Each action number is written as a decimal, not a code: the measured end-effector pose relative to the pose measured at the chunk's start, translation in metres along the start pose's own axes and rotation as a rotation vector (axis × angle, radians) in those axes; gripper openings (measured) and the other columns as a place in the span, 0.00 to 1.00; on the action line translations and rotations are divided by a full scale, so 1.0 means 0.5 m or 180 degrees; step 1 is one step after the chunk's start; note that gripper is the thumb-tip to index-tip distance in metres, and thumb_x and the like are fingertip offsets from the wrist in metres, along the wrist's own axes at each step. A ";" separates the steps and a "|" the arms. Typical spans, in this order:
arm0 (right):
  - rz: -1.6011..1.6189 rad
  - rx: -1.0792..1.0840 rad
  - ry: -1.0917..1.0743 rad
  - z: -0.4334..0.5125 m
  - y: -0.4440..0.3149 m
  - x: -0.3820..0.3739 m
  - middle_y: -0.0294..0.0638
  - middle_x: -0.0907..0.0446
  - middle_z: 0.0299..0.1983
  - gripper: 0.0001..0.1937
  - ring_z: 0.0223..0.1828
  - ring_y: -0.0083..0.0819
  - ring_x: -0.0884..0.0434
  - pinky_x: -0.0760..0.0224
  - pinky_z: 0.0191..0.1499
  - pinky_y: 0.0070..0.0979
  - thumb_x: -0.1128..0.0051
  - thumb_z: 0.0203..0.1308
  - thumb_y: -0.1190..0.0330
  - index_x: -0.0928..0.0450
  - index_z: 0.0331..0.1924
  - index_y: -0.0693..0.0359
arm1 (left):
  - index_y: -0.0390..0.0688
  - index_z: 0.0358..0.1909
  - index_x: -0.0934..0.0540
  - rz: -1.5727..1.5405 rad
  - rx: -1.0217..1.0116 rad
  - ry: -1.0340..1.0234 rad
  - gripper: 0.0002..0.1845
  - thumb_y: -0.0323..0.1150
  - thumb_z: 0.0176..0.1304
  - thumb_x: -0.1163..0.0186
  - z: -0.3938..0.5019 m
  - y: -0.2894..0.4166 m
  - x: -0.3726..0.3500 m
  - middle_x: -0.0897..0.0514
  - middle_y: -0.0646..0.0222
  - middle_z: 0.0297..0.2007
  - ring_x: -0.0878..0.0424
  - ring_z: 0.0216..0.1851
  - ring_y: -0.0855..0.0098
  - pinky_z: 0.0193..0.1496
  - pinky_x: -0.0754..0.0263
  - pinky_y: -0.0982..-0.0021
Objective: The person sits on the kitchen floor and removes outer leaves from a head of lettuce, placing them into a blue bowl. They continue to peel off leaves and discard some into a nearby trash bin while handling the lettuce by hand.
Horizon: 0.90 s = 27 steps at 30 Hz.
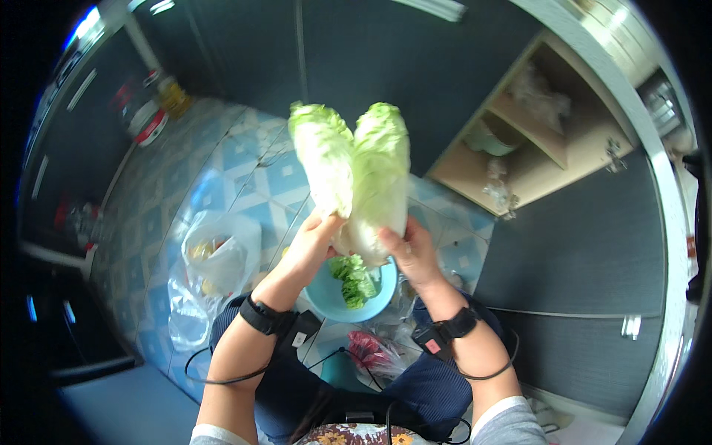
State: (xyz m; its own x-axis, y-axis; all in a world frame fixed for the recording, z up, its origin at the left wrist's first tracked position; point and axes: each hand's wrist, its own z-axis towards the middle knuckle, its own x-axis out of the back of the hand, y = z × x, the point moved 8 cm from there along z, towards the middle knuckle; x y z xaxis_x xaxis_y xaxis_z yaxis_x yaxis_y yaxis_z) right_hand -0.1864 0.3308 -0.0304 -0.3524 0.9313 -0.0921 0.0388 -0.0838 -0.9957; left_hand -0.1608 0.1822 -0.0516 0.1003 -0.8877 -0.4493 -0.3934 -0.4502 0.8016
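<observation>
Both hands hold pale green napa cabbage up in front of me, in two upright parts side by side; I cannot tell whether they are joined at the base. My left hand (311, 236) grips the base of the left cabbage part (325, 156), thumb on top. Around the lower right side of the right cabbage part (382, 172) my right hand (414, 253) is closed. Below the cabbage, a light blue basin (322, 300) on the floor between my knees contains loose green leaves (353, 281).
White plastic bags (222, 267) with contents lie left of the basin. A red bag (372, 351) is near my feet. At the right, a cabinet (556, 183) stands open, its door (584, 250) swung out. Bottles (171, 97) stand at the far left.
</observation>
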 end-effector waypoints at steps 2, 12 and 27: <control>0.0192 0.0111 -0.0024 -0.015 -0.001 0.003 0.39 0.21 0.45 0.26 0.45 0.21 0.25 0.30 0.48 0.21 0.37 0.57 0.54 0.27 0.52 0.65 | 0.40 0.59 0.32 0.0177 -0.0095 -0.0317 0.27 0.42 0.62 0.39 -0.004 0.001 -0.032 0.23 0.68 0.50 0.23 0.47 0.76 0.45 0.26 0.74; -0.0286 -0.0189 -0.0160 -0.093 -0.015 0.042 0.41 0.23 0.50 0.30 0.50 0.25 0.26 0.32 0.53 0.24 0.46 0.61 0.48 0.30 0.57 0.66 | 0.36 0.58 0.33 0.0940 -0.0179 -0.0905 0.31 0.36 0.56 0.33 -0.061 -0.031 -0.123 0.22 0.66 0.50 0.23 0.48 0.74 0.49 0.27 0.72; -0.0578 -0.0007 0.0053 -0.088 -0.067 0.025 0.48 0.21 0.46 0.36 0.48 0.34 0.22 0.30 0.51 0.28 0.43 0.55 0.41 0.27 0.52 0.68 | 0.37 0.55 0.32 0.1139 -0.0539 -0.0660 0.26 0.27 0.50 0.48 -0.082 -0.018 -0.127 0.23 0.67 0.41 0.24 0.35 0.76 0.32 0.29 0.78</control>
State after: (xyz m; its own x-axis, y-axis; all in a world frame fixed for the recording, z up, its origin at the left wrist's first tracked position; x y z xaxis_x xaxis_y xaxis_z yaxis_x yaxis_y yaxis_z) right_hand -0.1510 0.3609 0.0019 -0.3382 0.9368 0.0893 -0.0221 0.0869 -0.9960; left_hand -0.1262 0.2387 -0.0144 -0.2072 -0.9601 -0.1878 -0.2132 -0.1431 0.9665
